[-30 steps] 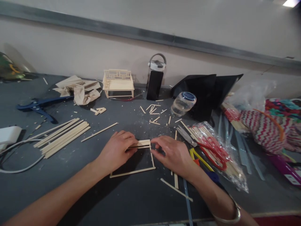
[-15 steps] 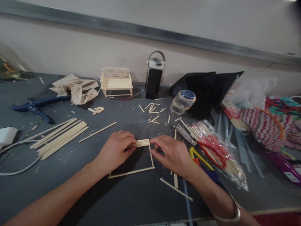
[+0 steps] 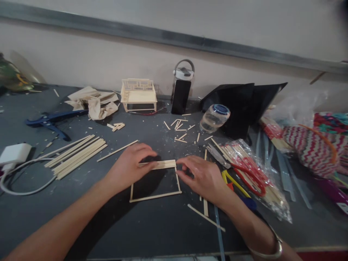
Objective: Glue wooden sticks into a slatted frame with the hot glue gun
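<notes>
A square frame of thin wooden sticks lies flat on the dark table. Along its far side rests a row of short sticks. My left hand lies over the frame's left end, fingers curled, with the fingertips pressing on those short sticks. My right hand sits at the frame's right corner, fingers bent, its fingertips touching the right end of the same sticks. Both forearms reach in from the near edge.
Long sticks lie at the left beside a white charger and blue cutters. At the back stand a small stick bench, a bottle and a jar. Red scissors rest on a plastic stick bag at the right.
My left hand has slid back to the left, uncovering more of the short sticks and the frame's left side. The right hand has barely moved. The view has shifted slightly.
</notes>
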Available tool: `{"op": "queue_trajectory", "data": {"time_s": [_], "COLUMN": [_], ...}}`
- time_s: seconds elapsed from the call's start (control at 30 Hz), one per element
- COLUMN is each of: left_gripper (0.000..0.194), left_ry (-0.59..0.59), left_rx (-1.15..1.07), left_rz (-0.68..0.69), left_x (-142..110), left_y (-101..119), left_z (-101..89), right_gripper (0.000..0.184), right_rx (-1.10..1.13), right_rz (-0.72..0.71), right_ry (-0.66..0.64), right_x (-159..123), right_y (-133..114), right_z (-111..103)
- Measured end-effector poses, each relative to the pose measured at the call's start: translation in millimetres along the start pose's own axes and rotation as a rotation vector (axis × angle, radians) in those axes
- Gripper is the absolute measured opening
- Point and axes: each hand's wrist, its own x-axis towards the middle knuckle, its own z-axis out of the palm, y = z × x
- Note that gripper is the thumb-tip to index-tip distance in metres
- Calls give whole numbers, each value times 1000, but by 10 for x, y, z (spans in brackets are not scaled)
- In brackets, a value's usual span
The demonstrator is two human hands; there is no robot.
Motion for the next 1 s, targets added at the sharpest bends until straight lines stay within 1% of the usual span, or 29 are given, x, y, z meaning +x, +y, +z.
{"op": "queue_trajectory", "data": {"time_s": [0.1,0.13,0.2,0.27,0.4,0.5,0.63,0.77,0.9,1.0], "left_gripper": [24,25,24,23,22,22,19,18,17,16], "left_ry": [158,180,183,147,53,14,16,22,18,40], "left_rx": [46,60,85,111,123,100,35,-31,-45,-37], "left_rz": [-172,-221,-278,-298,-318,-326,-307,-320,-318,-300], "left_x": [-24,-49,-124,-216,-357,-389,-385,-395,-418,-433], "left_y": [-31,-34,-37,-43,-100,-164,-243,-308,-366,-407], "left_z": [-280,-368,-500,-552,-474,-389,-323,-272,-237,-230], "right_gripper": [11,11,11,12,14,14,16,19,21,21], "right_rx": [3,1,-1,-1,-3,-12,-9,2,-2,-16], "right_rz": [21,27,34,34,4,-15,-44,-94,-114,-111], "right_ry": [8,9,8,8,27,27,22,41,56,60], "right_x": [-3,-2,0,4,11,18,16,4,0,2], "right_y": [15,19,26,31,35,25,-4,-27,-29,-20], "right_z": [18,23,31,40,72,102,130,140,142,146]}}
